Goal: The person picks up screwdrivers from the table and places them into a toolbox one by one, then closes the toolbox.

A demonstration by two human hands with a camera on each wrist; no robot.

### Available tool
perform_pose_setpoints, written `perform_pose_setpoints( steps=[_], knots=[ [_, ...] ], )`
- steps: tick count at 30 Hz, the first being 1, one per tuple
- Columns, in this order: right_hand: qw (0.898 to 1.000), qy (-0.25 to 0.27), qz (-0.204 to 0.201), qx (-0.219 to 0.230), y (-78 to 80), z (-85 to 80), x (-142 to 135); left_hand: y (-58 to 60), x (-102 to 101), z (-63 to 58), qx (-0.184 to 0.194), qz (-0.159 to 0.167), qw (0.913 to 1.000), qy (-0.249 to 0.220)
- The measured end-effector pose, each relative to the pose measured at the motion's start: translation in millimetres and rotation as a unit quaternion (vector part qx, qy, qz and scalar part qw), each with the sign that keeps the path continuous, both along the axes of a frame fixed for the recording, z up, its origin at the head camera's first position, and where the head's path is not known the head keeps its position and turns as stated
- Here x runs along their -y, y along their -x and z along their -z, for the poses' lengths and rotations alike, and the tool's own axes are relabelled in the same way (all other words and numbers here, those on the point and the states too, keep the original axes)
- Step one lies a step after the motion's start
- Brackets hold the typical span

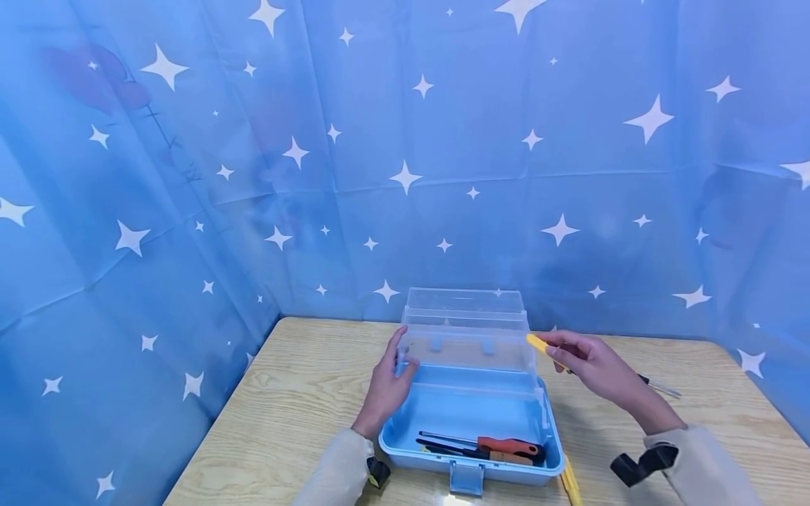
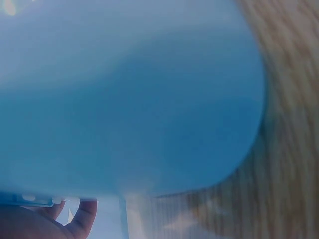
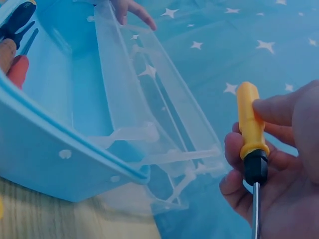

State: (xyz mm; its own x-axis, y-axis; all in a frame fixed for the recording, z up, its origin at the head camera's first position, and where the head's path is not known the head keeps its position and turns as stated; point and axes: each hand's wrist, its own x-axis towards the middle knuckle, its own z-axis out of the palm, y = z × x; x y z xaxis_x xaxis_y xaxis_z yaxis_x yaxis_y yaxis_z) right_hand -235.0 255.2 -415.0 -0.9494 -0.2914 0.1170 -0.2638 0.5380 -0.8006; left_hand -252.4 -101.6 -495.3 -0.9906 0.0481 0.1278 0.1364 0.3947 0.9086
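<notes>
A light blue toolbox (image 1: 468, 464) stands open on the table, its clear folding trays (image 1: 465, 344) raised at the back. My left hand (image 1: 387, 383) holds the left edge of these trays, thumb on the near side. In my right hand (image 1: 591, 365) is a screwdriver (image 3: 251, 119) with a yellow handle and black collar, pinched by the handle beside the trays' right edge. Its metal shaft points down in the right wrist view. Inside the box, along the front wall, lie a red-handled screwdriver (image 1: 509, 445) and other tools with black and orange-brown handles (image 1: 509, 458).
Behind my right forearm another screwdriver (image 1: 661, 386) lies on the wooden table (image 1: 304, 379). A yellow tool (image 1: 571, 483) lies against the box's front right corner. The front latch (image 1: 466, 479) hangs down. A blue star-patterned curtain (image 1: 443, 140) rises behind and to the left.
</notes>
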Motion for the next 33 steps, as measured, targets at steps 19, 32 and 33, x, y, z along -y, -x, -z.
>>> perform_pose_setpoints(
  steps=[19, 32, 33],
  knots=[
    [0.998, 0.004, -0.054, -0.04, 26.9, -25.8, 19.7, 2.0, 0.4, 3.0, 0.005, -0.004, 1.0, -0.007],
    [0.996, -0.029, -0.065, -0.05, 46.2, -33.3, 36.7, 3.8, 1.0, 4.6, 0.003, -0.001, 1.0, -0.006],
    [0.996, -0.03, -0.067, -0.05, 46.7, -33.3, 38.4, 3.7, 0.8, 4.6, 0.003, -0.001, 1.0, -0.006]
  ],
)
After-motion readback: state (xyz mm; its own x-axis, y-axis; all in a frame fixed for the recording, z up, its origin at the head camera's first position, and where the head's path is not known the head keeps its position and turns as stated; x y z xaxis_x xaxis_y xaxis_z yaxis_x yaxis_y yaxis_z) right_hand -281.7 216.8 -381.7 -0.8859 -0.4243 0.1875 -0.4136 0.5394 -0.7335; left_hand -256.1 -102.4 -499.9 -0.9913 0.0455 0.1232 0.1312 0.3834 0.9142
